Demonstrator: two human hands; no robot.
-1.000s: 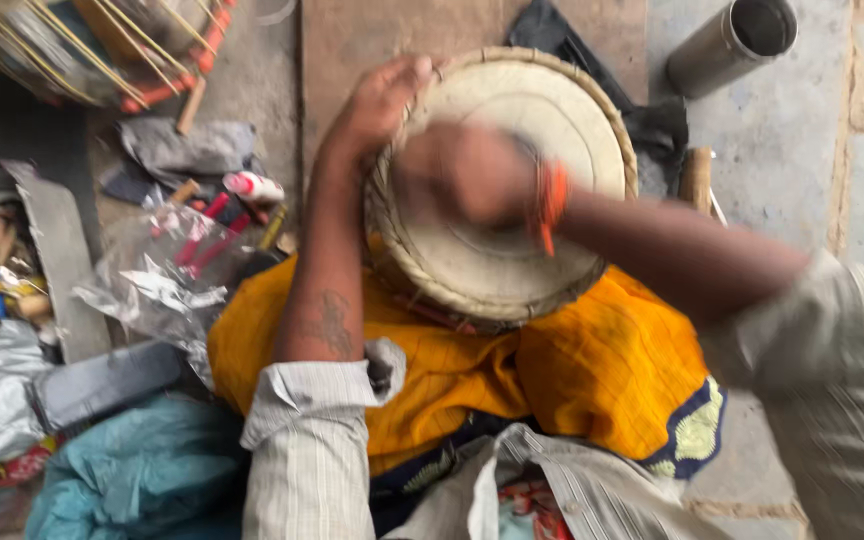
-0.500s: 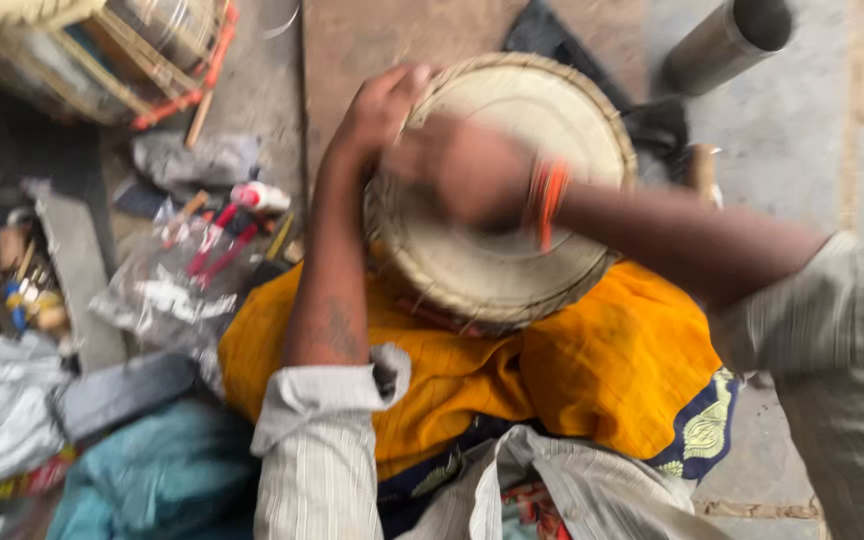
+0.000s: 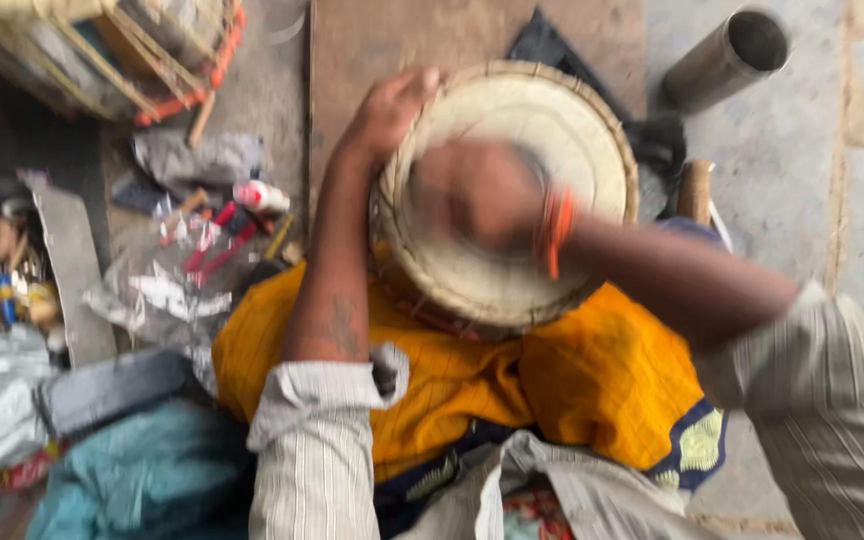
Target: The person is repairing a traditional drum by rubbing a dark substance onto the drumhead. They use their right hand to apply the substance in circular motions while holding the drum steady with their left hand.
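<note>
Head view shows left hand (image 3: 389, 112) clamped on the stiff, weighty-looking drum (image 3: 512, 200) rim, its best hold, while blurred right hand (image 3: 477, 190) lies on the taut skin, its grip unclear.

light: soft, even daylight | shadows: faint | blur: whole frame, right hand (image 3: 477, 195) smeared worst

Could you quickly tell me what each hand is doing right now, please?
Left hand: gripping the drum by its far-left rim.
Right hand: over the drumhead, motion-blurred; grip cannot be told.

Metal tube (image 3: 727, 58), second drum (image 3: 102, 50), plastic wrap (image 3: 157, 300).
</note>
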